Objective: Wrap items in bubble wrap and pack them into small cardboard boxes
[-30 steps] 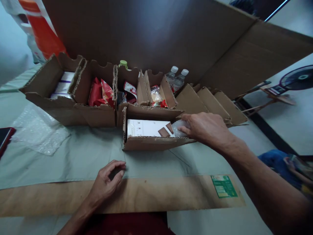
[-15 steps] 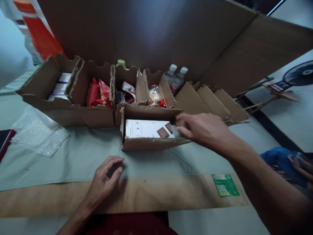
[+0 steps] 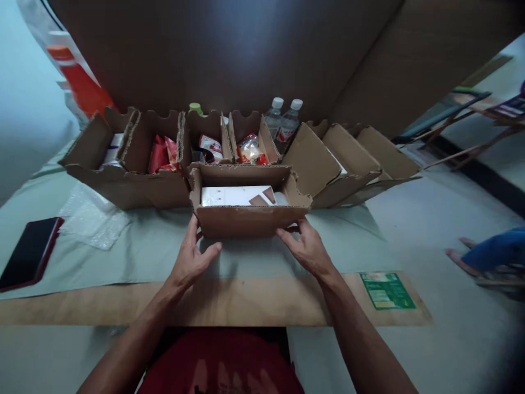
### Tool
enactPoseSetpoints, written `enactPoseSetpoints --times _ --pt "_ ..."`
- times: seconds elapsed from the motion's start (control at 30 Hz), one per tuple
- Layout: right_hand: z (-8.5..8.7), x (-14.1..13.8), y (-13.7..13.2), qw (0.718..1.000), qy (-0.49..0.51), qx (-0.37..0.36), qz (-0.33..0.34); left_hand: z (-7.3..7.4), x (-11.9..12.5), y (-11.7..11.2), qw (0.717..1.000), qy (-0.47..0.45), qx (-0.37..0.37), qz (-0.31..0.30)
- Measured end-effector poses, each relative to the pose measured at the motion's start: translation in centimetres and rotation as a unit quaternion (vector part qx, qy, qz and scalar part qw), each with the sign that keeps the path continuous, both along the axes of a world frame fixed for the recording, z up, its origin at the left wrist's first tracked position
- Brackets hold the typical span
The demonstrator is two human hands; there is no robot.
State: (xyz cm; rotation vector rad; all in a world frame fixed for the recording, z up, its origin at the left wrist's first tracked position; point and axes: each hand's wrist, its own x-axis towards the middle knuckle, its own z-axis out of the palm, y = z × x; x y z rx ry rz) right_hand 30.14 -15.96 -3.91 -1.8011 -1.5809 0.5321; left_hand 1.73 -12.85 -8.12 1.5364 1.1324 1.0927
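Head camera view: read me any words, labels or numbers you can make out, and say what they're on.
No text is readable.
Green label on the cardboard strip: too blurred.
White box in the cardboard tray: print too small.
Snack packets, water bottles: labels too small.

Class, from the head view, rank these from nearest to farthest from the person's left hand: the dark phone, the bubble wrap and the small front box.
1. box: directly ahead of the left hand, which is at its left front corner.
2. bubble wrap: off to the hand's left.
3. phone: farther left still, near the edge of the view.
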Motion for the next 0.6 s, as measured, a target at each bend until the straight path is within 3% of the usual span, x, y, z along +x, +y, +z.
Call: enactPoseSetpoints --times 0.1,0.2,0.27,0.33,0.4,0.47,0.53,0.6 --pt "0.1 -1.8 -3.3 0.998 0.023 0.041 -0.040 0.2 -1.3 -2.8 1.000 -0.007 -0.023 0.001" --pt "0.9 -5.3 -5.3 0.994 0.049 0.089 -0.038 0.9 -5.2 -6.2 0.997 0.012 -0.057 0.051" --pt "1.7 -7.9 -4.4 0.991 0.064 0.115 0.011 2.2 -7.6 -7.0 0.994 0.003 -0.029 0.108" --pt "2.8 -9.4 -2.5 0.986 0.085 0.131 0.065 3.9 -8.6 -6.3 0.989 -0.013 0.025 0.143" --pt "3.7 -9.1 -1.0 0.983 0.109 0.136 0.064 5.1 -7.7 -5.3 0.988 -0.023 0.062 0.139" --pt "3.9 -7.5 -1.4 0.985 0.110 0.133 0.005 5.2 -5.8 -5.1 0.993 -0.023 0.059 0.098" --pt "3.2 -5.7 -3.8 0.987 0.082 0.124 -0.068 4.3 -4.1 -6.3 0.999 -0.001 0.011 0.039" --pt "1.7 -4.4 -7.2 0.987 0.053 0.104 -0.111 2.9 -3.2 -8.1 0.999 0.024 -0.035 0.016"
